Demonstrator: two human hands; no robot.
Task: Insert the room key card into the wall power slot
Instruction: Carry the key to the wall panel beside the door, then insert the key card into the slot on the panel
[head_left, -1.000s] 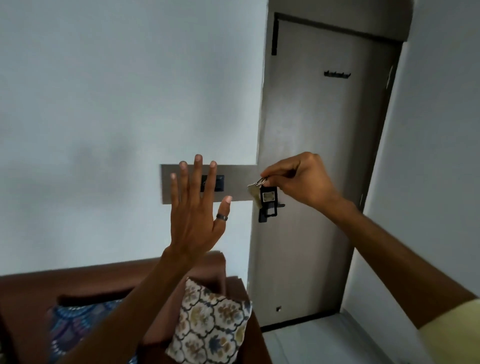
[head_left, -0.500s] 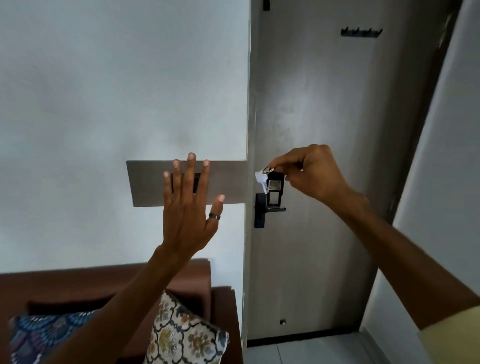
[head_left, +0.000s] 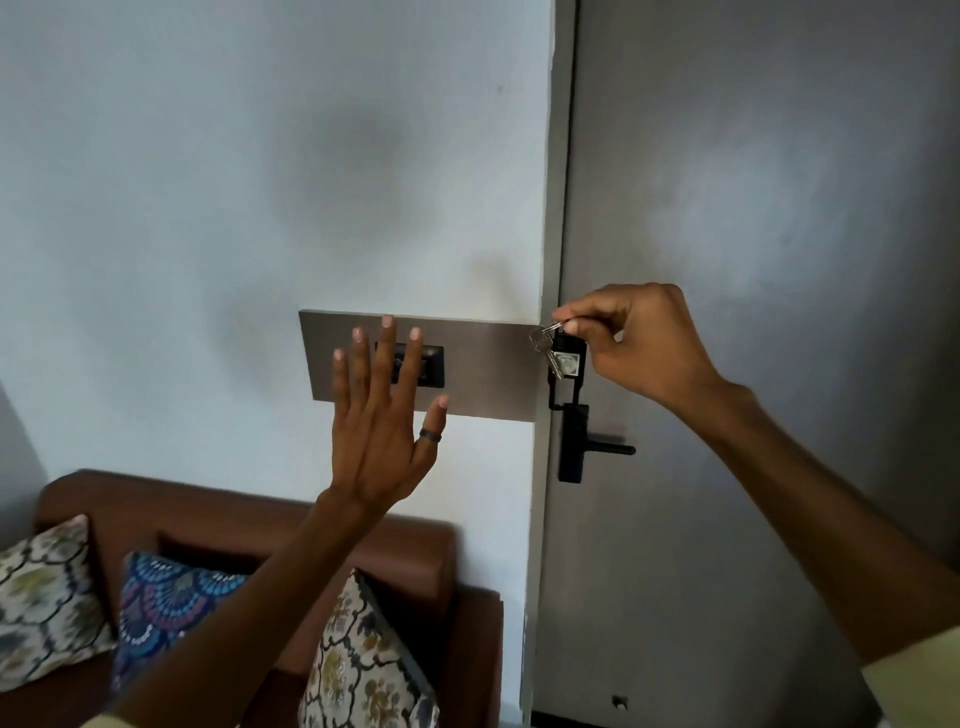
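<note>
A grey panel (head_left: 483, 369) is fixed on the white wall, with a black power slot unit (head_left: 432, 366) in its left half. My left hand (head_left: 382, 421) is raised flat in front of the slot, fingers spread, holding nothing and partly hiding it. My right hand (head_left: 636, 343) pinches a key ring at the panel's right end; from it hang a black key card tag (head_left: 567, 364) with a pale square and a metal key (head_left: 545, 348). The tag hangs in front of the door edge, well right of the slot.
A grey door (head_left: 753, 312) with a black lever handle (head_left: 592, 447) stands to the right. Below the panel is a brown sofa (head_left: 426, 551) with patterned cushions (head_left: 363, 670). The white wall (head_left: 260, 182) fills the left.
The view has drawn closer to the wall and shifted. Both hands keep much the same pose; the key tag stays hanging by the door edge.
</note>
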